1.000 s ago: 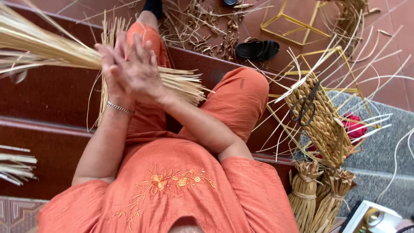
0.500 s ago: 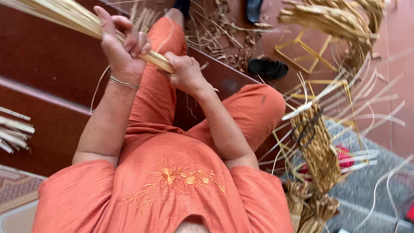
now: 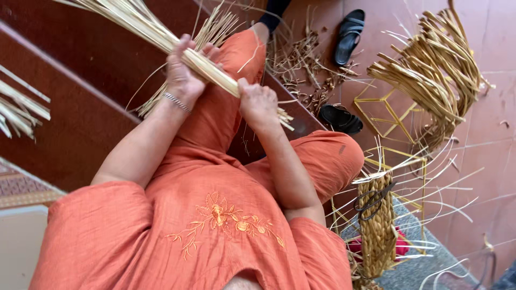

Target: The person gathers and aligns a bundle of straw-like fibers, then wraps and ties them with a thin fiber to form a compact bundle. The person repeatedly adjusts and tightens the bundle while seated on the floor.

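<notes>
I sit in orange clothes and hold a long bundle of pale straw stalks (image 3: 145, 27) slanting from the upper left down over my knees. My left hand (image 3: 184, 74), with a thin bracelet at the wrist, is closed around the bundle's middle. My right hand (image 3: 258, 102) grips the same bundle lower down, close to its cut end (image 3: 284, 118). A second fan of loose stalks (image 3: 215, 29) lies under the bundle on my left thigh.
Dark red steps (image 3: 70, 113) lie under my legs. More stalks (image 3: 19, 110) rest at the left. Two black sandals (image 3: 349, 35), straw scraps (image 3: 309, 70), yellow wire frames (image 3: 387, 115), a heap of reeds (image 3: 435, 75) and a half-woven basket with scissors (image 3: 376, 215) fill the right.
My hands, pressed together on the stalks a second ago, have moved apart along the bundle. The bundle now points more steeply toward the upper left, and the view has shifted.
</notes>
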### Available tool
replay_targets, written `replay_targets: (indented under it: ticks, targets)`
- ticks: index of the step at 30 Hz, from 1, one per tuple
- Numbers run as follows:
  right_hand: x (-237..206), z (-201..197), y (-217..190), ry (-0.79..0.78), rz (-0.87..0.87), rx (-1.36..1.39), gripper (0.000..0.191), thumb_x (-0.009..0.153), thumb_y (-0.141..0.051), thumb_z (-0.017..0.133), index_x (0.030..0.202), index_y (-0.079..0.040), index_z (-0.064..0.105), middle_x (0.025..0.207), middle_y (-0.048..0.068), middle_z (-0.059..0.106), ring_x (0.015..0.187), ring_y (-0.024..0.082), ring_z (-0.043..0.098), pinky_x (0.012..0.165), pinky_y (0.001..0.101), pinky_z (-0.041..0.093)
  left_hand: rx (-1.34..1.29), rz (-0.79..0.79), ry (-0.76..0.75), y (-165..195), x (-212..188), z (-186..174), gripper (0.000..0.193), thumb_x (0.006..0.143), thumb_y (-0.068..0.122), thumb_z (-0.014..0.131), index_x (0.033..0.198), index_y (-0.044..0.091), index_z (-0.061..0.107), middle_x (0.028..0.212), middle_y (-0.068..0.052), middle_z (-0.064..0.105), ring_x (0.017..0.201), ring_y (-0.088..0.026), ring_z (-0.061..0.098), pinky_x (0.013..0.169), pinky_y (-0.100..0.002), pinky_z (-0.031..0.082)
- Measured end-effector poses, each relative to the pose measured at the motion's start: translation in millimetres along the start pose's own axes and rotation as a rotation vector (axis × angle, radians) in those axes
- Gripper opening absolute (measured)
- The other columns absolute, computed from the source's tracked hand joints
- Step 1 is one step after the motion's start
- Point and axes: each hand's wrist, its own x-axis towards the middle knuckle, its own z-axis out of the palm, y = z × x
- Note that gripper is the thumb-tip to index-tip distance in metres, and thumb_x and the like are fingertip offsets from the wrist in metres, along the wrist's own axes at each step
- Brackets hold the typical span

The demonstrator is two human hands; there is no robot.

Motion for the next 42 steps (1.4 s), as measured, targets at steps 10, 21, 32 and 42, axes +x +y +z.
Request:
replay_targets:
  ticks: [10,21,32,42]
  targets:
    - [-2,-43,-11,0.133,-0.076,0.312,0.055,0.073,-0.014,0.085,0.122,-0.007,0.062,0.097,0.016,0.072,0.086,0.035,0.072,0.073,0.047,0.057,-0.04,-0.046,-0.195,-35,-7,4,0.039,0.092,0.03,0.082,0.119,0.007,0.064,0.111,-0.014,0.074,0.111,-0.029,0.073,0.105,-0.049,0.059]
    - [0,-72,-13,0.099,-0.121,0.03,0.05,0.085,-0.033,0.082,0.123,-0.006,0.065,0.117,0.016,0.069,0.11,0.036,0.066,0.094,0.0518,0.053,0.006,-0.095,-0.3,-62,8,14,0.046,0.103,0.041,0.058,0.133,0.007,0.059,0.131,-0.017,0.069,0.13,-0.031,0.063,0.113,-0.048,0.051]
    - [89,6,8,0.201,0.061,-0.153,0.063,0.096,-0.046,0.057,0.141,-0.003,0.051,0.145,0.02,0.049,0.134,0.041,0.044,0.11,0.0598,0.037,-0.315,-0.017,-0.553,-92,22,67,0.09,0.095,0.067,0.048,0.165,0.02,0.015,0.174,-0.005,0.011,0.159,-0.025,0.014,0.131,-0.053,0.01]
    - [81,24,8,0.225,-0.02,-0.076,0.06,0.102,-0.049,0.042,0.149,-0.012,0.045,0.157,0.016,0.035,0.146,0.041,0.031,0.117,0.0647,0.027,-0.372,0.365,-0.403,-82,-1,92,0.131,0.085,0.087,0.063,0.172,0.009,0.006,0.176,-0.024,0.015,0.162,-0.042,0.02,0.127,-0.048,0.019]
